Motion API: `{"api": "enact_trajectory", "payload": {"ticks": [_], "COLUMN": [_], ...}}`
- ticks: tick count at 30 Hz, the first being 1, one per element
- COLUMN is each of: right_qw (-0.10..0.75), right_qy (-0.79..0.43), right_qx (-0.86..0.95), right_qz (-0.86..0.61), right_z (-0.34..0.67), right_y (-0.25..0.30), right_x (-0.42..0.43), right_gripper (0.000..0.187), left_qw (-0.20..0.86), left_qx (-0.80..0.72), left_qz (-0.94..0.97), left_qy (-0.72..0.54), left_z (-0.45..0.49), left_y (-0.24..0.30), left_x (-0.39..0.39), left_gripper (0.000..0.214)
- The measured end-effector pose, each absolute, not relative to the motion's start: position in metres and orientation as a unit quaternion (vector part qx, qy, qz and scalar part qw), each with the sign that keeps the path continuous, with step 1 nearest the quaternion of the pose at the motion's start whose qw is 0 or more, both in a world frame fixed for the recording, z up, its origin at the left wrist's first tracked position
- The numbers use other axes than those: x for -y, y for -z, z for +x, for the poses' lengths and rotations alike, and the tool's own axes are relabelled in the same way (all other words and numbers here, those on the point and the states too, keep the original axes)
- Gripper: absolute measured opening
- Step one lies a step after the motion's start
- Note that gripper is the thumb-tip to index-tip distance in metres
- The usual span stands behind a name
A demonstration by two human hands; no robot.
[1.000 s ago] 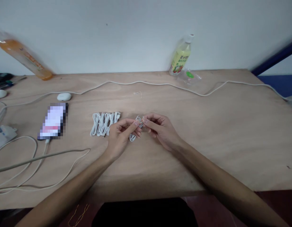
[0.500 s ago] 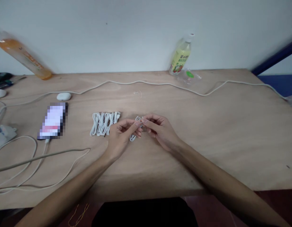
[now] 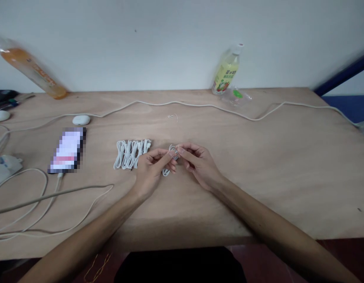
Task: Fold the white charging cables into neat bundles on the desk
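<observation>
Head view: coiled white cable (image 3: 166, 172) between person's fingers (image 3: 167, 158).

left hand (image 3: 149, 168) partly hides what seems a coiled cable (image 3: 165, 172).

On the wooden table (image 3: 258, 177), the left hand (image 3: 152, 165) holds a coiled white cable (image 3: 166, 172), the right hand (image 3: 201, 165) pinches its fingertips close beside it, and bundled white cables (image 3: 127, 154) lie near.
</observation>
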State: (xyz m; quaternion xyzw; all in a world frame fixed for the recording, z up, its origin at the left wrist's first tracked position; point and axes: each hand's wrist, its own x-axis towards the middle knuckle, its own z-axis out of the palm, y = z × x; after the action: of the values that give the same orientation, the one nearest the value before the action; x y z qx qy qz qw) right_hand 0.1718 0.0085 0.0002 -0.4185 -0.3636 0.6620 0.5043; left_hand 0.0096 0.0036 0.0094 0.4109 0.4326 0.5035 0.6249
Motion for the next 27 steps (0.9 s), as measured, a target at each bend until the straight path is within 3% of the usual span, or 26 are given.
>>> {"api": "enact_trajectory", "payload": {"ticks": [18, 27], "right_qw": [0.484, 0.486], "right_qy": [-0.672, -0.623], "right_qx": [0.396, 0.463], "right_qz": [-0.396, -0.402], "right_z": [0.177, 0.178], "right_y": [-0.001, 0.0], "right_x": [-0.01, -0.01], "right_gripper": [0.044, 0.042], "left_qw": [0.648, 0.624], "left_qx": [-0.424, -0.434], "left_qz": [0.418, 0.477], "left_qy": [-0.475, -0.442], "left_z": [0.009, 0.008], "left_y": [-0.012, -0.02], "left_x": [-0.001, 0.003], "left_gripper": [0.02, 0.019]}}
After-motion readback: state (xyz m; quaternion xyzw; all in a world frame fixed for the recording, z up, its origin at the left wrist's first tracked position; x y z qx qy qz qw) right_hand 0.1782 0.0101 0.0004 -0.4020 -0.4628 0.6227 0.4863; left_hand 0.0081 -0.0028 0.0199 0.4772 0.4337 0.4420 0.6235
